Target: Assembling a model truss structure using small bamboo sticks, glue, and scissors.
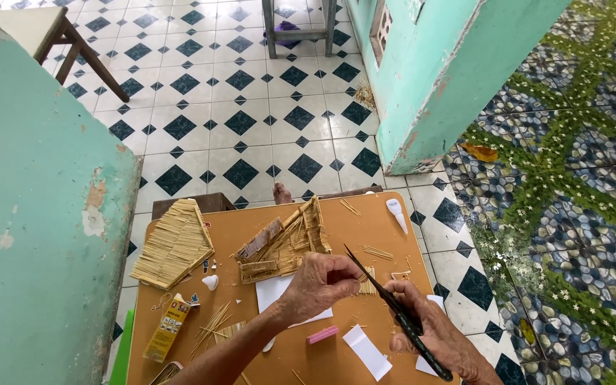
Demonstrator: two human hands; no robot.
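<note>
My left hand (pixel 320 284) pinches a small bundle of short straw sticks (pixel 367 281) over the brown board (pixel 251 228). In my right hand (pixel 433 334) are black scissors (pixel 393 310), their blades pointing up-left toward the bundle. Just beyond my hands lies a small model house of straw sticks (pixel 284 246), tipped on its side. A flat straw roof panel (pixel 174 244) rests at the board's left.
A yellow glue box (pixel 167 328), loose sticks (pixel 212 326), white paper pieces (pixel 366 351), a pink eraser (pixel 322 334) and a white glue bottle (pixel 396 214) lie on the board. Turquoise walls (pixel 37 235) stand left and right. Stool legs (pixel 299 28) stand on the tiled floor.
</note>
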